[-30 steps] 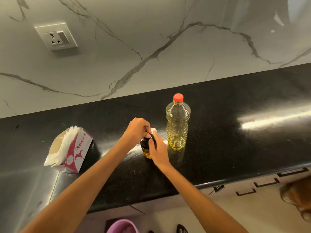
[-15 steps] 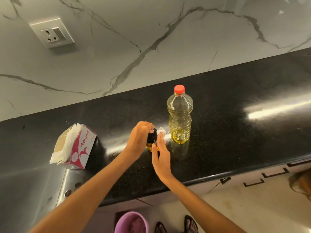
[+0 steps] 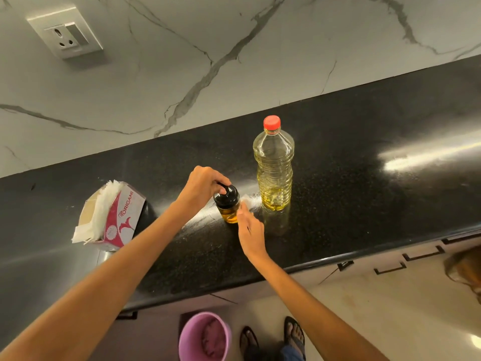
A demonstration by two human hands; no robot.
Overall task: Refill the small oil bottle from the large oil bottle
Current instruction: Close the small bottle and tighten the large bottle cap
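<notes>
- The small oil bottle [image 3: 229, 208] stands upright on the black table [image 3: 351, 204], a squat clear body with amber oil low inside and a glossy black domed cap [image 3: 226, 196].
- The left hand [image 3: 201, 187] reaches in from the left, wrist bent; its grip is curled over the cap's far side, fingertips on the rim.
- The right hand [image 3: 250, 231] lies just beside the small bottle's right flank, fingers straight and together, grip loose and holding nothing; whether it touches the glass I cannot tell.
- The large oil bottle [image 3: 273, 166] stands upright near the small one's right: ribbed clear plastic, red screw cap [image 3: 271, 122] on, yellow oil in the lower part.
- The table is polished speckled stone with bright glare.
- A red and white cardboard tissue box [image 3: 114, 217] sits well to the left, white sheets sticking out.
- Behind is a veined marble wall [image 3: 234, 61].
</notes>
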